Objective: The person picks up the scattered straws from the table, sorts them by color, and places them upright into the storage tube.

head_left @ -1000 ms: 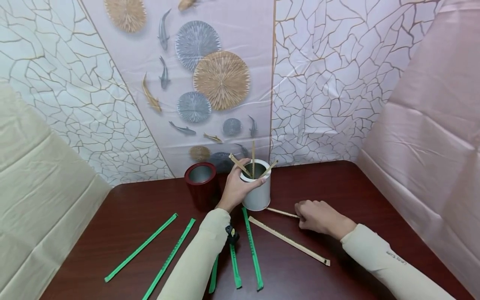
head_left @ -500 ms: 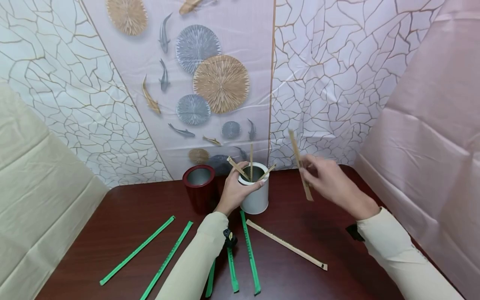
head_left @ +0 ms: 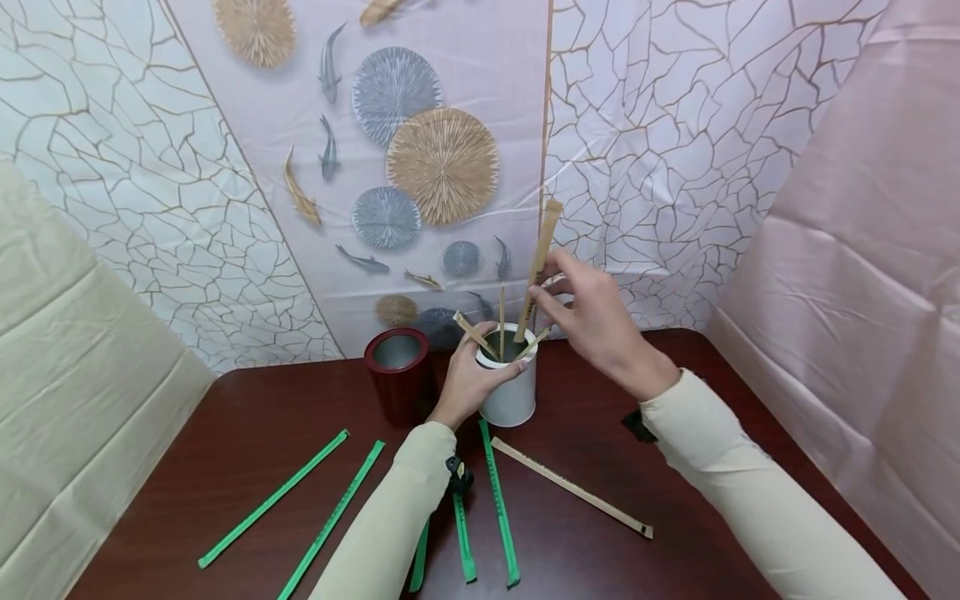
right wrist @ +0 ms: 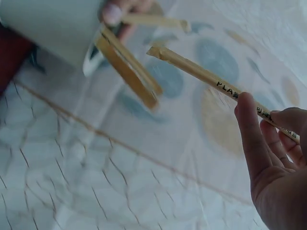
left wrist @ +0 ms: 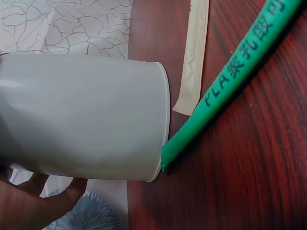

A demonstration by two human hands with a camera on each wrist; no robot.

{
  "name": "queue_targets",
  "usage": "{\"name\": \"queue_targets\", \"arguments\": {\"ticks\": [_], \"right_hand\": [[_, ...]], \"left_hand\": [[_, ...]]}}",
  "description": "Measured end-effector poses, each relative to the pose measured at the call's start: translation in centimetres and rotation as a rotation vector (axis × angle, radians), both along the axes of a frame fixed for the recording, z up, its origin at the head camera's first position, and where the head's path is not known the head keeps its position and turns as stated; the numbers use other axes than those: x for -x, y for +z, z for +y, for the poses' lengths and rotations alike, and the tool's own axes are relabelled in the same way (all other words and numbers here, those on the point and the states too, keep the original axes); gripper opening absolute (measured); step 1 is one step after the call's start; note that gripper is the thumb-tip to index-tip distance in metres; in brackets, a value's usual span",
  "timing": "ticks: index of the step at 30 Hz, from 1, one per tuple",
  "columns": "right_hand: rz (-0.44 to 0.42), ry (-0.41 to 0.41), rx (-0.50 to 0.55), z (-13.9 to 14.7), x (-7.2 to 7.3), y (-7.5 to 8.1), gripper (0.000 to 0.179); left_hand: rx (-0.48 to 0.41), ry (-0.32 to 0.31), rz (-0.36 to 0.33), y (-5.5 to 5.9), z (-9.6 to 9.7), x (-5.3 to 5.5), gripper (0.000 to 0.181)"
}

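My left hand grips the rim of a white can, thumb at the front and fingers behind; the left wrist view shows the can's plain side. Three tan paper-wrapped straws lean inside, one of them a tan straw at the left. My right hand pinches another tan wrapped straw between thumb and fingers, tilted, its lower end at the can's mouth in the head view. In the right wrist view, printed letters show on this held straw.
A dark red can stands left of the white one. Several green wrapped straws lie on the table, one green straw reaching the white can's base. A tan straw lies at the front right. Patterned cloth hangs behind.
My right hand has picked the tan straw up off the table, raised it and carried it left to the white can's mouth. My left hand stays on the can.
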State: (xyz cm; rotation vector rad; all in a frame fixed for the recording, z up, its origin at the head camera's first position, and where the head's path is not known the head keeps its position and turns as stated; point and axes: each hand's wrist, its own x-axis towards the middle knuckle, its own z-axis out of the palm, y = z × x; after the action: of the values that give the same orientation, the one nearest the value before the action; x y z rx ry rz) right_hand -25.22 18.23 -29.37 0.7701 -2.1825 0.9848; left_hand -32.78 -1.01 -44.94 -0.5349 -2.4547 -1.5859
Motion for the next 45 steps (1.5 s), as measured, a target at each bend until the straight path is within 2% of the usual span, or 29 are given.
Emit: {"name": "queue_targets", "arguments": {"ticks": [4,9,14,20,22,30,33,36,38,41,45], "right_hand": [[-0.093,0.030,-0.075,-1.7,1.3,-2.4,0.021],[-0.187,-0.008,-0.224,-2.8,2.5,-5.6,0.019],[-0.224,-0.053,-0.262,-3.0,3.2,-7.0,0.013],[-0.209,-0.045,-0.281,-2.8,2.9,-6.9,0.002],[-0.211,-0.042,-0.286,-2.7,2.5,-6.6,0.003],[-0.262,-0.013,-0.178,-0.1,0.2,-4.2,0.004],[-0.376,-0.009,-0.167,1.5,-0.6,-3.1,0.006],[-0.565,0.033,-0.163,3.2,-1.3,-2.6,0.010],[-0.706,0.078,-0.159,4.2,-1.6,-2.9,0.016],[-0.883,0.155,-0.130,5.3,-1.9,-4.9,0.023],[-1.043,0.209,-0.079,5.7,-2.3,-9.0,0.022]], "left_hand": [[-0.012,-0.010,0.000,0.0,0.1,0.1,0.082],[-0.064,-0.052,0.008,0.0,0.4,0.0,0.070],[-0.092,-0.070,-0.023,-0.1,0.7,0.0,0.070],[-0.100,-0.083,-0.002,-0.1,0.9,0.2,0.071],[-0.098,-0.074,0.008,0.0,0.9,0.3,0.071],[-0.053,-0.045,0.007,0.1,0.7,0.3,0.082],[-0.041,-0.027,0.014,0.2,0.4,0.3,0.085],[-0.040,-0.012,0.018,0.3,0.2,0.3,0.085],[-0.041,-0.007,0.020,0.2,0.1,0.2,0.084],[-0.046,-0.001,0.016,0.0,0.1,0.0,0.083],[-0.044,-0.001,0.014,0.1,0.1,0.0,0.082]]}}
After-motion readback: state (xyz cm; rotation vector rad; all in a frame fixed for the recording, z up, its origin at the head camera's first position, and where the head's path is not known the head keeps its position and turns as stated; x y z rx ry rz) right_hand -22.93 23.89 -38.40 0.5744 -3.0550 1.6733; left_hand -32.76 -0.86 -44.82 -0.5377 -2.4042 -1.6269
